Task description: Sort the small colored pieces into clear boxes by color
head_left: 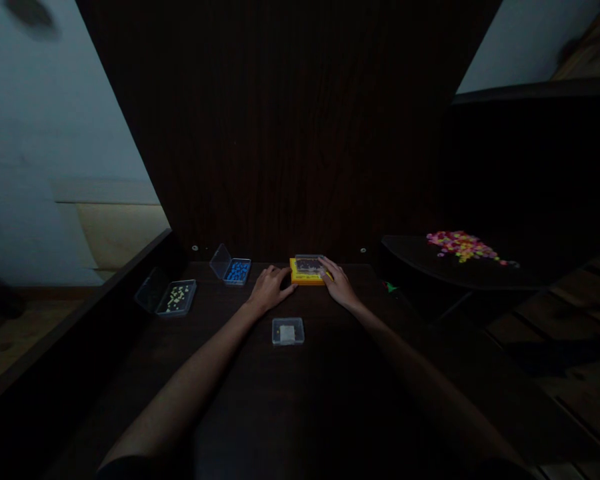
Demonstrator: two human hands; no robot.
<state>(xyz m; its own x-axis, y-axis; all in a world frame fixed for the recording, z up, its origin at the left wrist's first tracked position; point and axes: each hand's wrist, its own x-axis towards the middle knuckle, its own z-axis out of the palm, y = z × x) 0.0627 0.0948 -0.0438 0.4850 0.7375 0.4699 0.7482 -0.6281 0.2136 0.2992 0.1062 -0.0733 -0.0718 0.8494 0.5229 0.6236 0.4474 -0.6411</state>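
Note:
A yellow box lies flat near the back of the dark table, with a clear plastic case on top of it. My right hand grips the right end of the clear case, fingers along its far side and thumb nearer me. At the yellow box's left edge is my left hand, thumb and forefinger spread apart; nothing shows in it. Nearer to me, between my forearms, a small closed clear box holds a whitish piece. The dim light hides what is inside the upper case.
To the left stand two clear boxes with raised lids: one holds blue pieces, the other pale yellow pieces. A pile of pink and yellow pieces lies on a dark raised surface at right. A dark panel rises behind.

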